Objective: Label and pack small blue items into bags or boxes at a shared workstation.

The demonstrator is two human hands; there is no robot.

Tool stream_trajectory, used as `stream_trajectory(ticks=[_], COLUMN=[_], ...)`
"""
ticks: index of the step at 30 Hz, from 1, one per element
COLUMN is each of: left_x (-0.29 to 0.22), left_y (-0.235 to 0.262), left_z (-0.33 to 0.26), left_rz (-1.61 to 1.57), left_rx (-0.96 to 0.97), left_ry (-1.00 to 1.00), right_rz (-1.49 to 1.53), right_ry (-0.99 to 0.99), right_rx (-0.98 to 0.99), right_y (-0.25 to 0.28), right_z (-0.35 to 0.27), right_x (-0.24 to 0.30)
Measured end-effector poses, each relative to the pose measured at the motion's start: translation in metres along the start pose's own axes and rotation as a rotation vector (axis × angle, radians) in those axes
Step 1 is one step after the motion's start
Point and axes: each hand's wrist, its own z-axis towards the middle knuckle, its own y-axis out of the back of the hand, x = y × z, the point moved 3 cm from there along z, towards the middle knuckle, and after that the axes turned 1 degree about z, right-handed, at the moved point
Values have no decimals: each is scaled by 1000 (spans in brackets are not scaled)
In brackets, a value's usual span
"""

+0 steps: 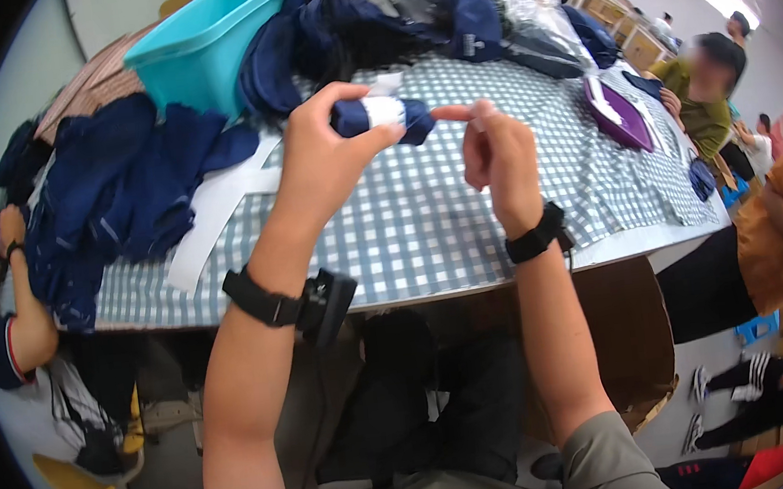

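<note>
Above the table, a small navy cloth roll (414, 120) with a white paper band (384, 112) round its middle is gripped between the thumb and fingers of my left hand (325, 142). The roll lies sideways and a whitish flap sticks up behind it. My right hand (501, 152) is beside the roll's right end, index finger stretched out so its tip meets or almost meets the cloth. Its other fingers are curled in, and I see nothing held in them. Black straps circle both wrists; the left one carries a black box-shaped device (326, 307).
A checked cloth (392, 244) covers the table. Navy garments (117, 178) and white paper strips (208, 227) lie left, a turquoise bin (190, 51) behind. Navy caps and clear plastic bags are heaped at the back. A purple basket (619, 115) stands right; people sit and stand around.
</note>
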Motion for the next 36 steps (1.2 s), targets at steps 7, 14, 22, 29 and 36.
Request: stream_trajectory(ticks=[7,14,22,29,36], left_x=[20,15,12,2,3], left_y=[17,1,11,4,9], left_z=[0,1,0,-4,-5], left_rz=[-14,-19,36,16,58], left_rx=[-3,17,-36,17,-3], left_ry=[-9,76,19,-10,-42], right_rz=[-26,-203,-193,-169,-103], right_ry=[167,152,174,80,102], right_rx=[-76,-139,-165,-245,-197], right_y=[-23,-7,-17,-9,-14], right_z=[8,1,8,3,2], right_x=[-29,-19,-25,-20,-23])
